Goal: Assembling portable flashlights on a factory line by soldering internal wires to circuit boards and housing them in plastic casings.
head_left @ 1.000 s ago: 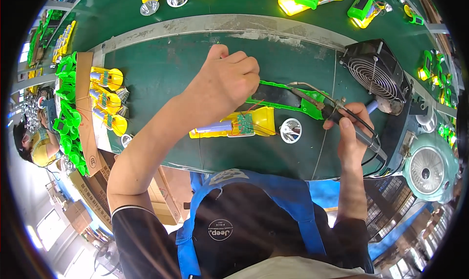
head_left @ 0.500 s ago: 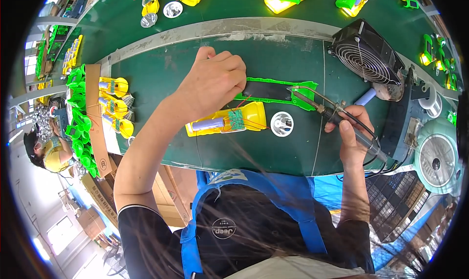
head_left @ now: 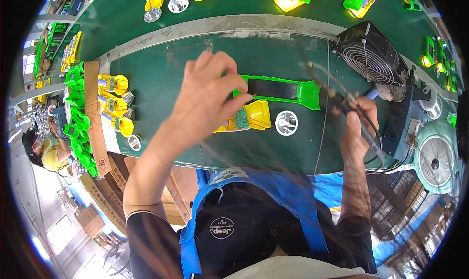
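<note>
My left hand (head_left: 207, 95) hovers over the near left end of a green plastic casing (head_left: 308, 94). Thumb and forefinger pinch a thin red wire (head_left: 252, 96) there. A dark panel (head_left: 273, 89) fills the casing's middle. Just below it lies a yellow flashlight housing (head_left: 261, 113) with a green circuit board (head_left: 239, 118), partly covered by my left hand. A silver reflector cup (head_left: 286, 123) sits to its right. My right hand (head_left: 361, 125) grips a soldering iron (head_left: 342, 104), blurred by motion, its bent metal tip raised beyond the casing's right end.
A black fan (head_left: 364, 54) stands at the back right, with a solder spool (head_left: 431, 105) and a pale green round fan (head_left: 436, 159) nearby. On the left, yellow housings (head_left: 115, 105) lie beside a cardboard box (head_left: 93, 117) and green parts (head_left: 78, 127). A co-worker (head_left: 49, 152) sits far left.
My left hand has turned and come toward me, its fingertips now at the casing's left end. The iron's tip has lifted away from the casing, up and to the right.
</note>
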### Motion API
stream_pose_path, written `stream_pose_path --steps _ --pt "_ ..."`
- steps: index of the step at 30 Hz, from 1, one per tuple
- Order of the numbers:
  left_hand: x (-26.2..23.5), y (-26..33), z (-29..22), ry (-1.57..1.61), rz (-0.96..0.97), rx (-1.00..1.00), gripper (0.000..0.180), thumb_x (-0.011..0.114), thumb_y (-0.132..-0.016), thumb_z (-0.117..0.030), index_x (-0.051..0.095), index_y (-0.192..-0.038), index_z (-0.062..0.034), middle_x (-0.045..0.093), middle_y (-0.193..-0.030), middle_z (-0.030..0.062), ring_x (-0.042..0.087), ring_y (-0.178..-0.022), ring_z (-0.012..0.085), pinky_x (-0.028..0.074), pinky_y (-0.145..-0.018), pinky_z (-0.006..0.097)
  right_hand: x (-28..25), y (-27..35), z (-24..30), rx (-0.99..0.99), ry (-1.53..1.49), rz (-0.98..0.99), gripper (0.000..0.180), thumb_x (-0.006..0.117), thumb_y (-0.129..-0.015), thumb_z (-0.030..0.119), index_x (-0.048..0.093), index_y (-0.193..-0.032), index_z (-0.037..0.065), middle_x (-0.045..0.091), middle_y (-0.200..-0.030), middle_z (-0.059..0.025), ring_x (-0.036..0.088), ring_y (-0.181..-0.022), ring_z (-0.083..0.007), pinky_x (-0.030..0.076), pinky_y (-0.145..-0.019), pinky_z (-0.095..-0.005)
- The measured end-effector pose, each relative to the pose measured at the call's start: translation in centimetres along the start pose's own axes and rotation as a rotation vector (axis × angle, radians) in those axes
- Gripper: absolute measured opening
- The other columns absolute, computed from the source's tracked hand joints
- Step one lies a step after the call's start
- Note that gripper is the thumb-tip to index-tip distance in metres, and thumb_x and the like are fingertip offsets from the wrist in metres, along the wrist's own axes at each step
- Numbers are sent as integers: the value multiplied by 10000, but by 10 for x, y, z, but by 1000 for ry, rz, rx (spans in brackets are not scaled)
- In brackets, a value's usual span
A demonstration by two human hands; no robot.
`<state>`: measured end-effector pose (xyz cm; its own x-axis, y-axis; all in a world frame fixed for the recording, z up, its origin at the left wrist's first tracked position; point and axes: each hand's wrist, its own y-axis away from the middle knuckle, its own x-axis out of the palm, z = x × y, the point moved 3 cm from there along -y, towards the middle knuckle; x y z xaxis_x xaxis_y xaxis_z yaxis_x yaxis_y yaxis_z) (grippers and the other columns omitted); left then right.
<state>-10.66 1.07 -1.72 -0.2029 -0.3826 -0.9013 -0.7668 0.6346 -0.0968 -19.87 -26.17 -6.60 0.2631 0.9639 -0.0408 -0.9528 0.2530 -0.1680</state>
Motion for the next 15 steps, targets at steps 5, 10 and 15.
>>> stream_pose_path --steps 5,10,15 --pt "20 9 -7 14 -84 -61 116 719 -711 -76 644 -791 -117 518 -982 26 486 -931 225 364 -804 368 34 -30 -16 -4 -78 -36 261 613 -921 218 527 -1063 17 656 -918 -102 608 -879 -137 440 -821 -259" --pt "29 17 -9 37 -239 -18 86 705 -704 -79 627 -730 -104 526 -1015 33 489 -1020 248 363 -851 397 61 -38 -27 10 -178 5 265 627 -931 226 526 -1066 20 648 -949 -94 618 -890 -146 457 -838 -275" --pt "29 22 -10 6 -255 -84 100 708 -701 -86 619 -745 -102 533 -1028 32 488 -1032 249 344 -885 410 61 -33 -20 28 -85 35 328 589 -945 283 510 -1116 14 645 -986 -109 619 -917 -157 439 -898 -301"
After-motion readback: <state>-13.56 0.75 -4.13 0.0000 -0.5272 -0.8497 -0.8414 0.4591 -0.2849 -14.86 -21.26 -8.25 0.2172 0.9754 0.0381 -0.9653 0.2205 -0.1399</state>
